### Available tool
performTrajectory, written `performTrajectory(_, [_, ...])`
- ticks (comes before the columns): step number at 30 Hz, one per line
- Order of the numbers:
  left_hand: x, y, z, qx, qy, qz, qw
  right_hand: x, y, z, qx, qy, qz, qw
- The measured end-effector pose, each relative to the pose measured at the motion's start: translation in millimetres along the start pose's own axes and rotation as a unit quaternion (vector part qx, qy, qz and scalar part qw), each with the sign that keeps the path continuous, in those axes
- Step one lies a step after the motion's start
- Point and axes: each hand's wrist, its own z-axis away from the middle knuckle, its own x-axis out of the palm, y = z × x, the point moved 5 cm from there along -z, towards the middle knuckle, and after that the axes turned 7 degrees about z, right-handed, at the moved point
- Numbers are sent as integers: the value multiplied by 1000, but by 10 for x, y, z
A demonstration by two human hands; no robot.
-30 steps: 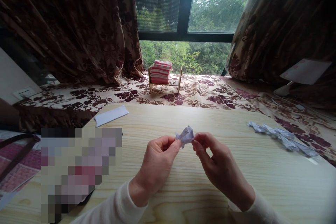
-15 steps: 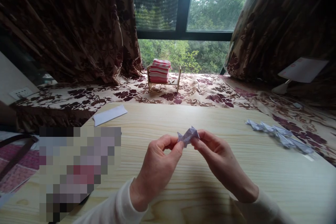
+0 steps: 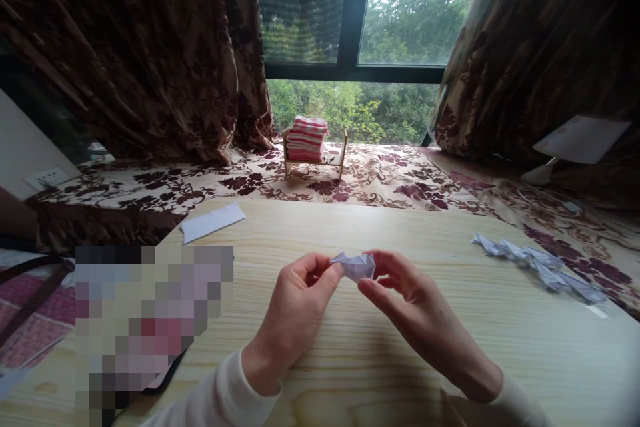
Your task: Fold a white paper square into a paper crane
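Observation:
My left hand (image 3: 300,307) pinches a small folded piece of white paper (image 3: 356,266) by its left end, between thumb and forefinger. The piece has pointed folds and is held above the wooden table. At its right end is my right hand (image 3: 413,307), its thumb and fingers parted around the paper. Whether those right fingertips touch the paper, I cannot tell. On the right side of the table lies a row of similar folded paper pieces (image 3: 543,263). A flat stack of white paper strips (image 3: 214,222) rests near the far left corner.
A pixelated patch (image 3: 165,327) hides an item on the left of the table (image 3: 300,227). Beyond, on a flowered cloth, stand a small wooden rack (image 3: 344,155) with folded pink-striped cloths (image 3: 306,139) and a white lamp (image 3: 580,140). Dark curtains flank the window.
The folded paper has turned, and its upper point has tipped down. My right thumb and fingers have loosened and spread apart, while my left hand keeps its pinch. The view has shifted slightly.

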Motion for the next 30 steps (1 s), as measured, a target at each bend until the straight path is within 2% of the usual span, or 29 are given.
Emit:
performTrajectory(2, [16,43,14,37,-18,-47,998,-58,-8,9,-30,48,23,998])
performTrajectory(5, [63,84,49,78,-47,-82,992,-52,-33,33,-84,72,42,993])
performTrajectory(8, [105,54,68,68,-72,-71,993,-25,-43,56,-116,95,48,987])
performTrajectory(12, [136,22,74,64,-95,-49,992,-6,-32,59,-106,99,23,989])
performTrajectory(20, [120,42,37,-3,-82,55,995,-30,-160,72,-181,105,79,975])
performTrajectory(30, [100,43,39,0,-58,12,998,15,-171,63,-163,81,78,980])
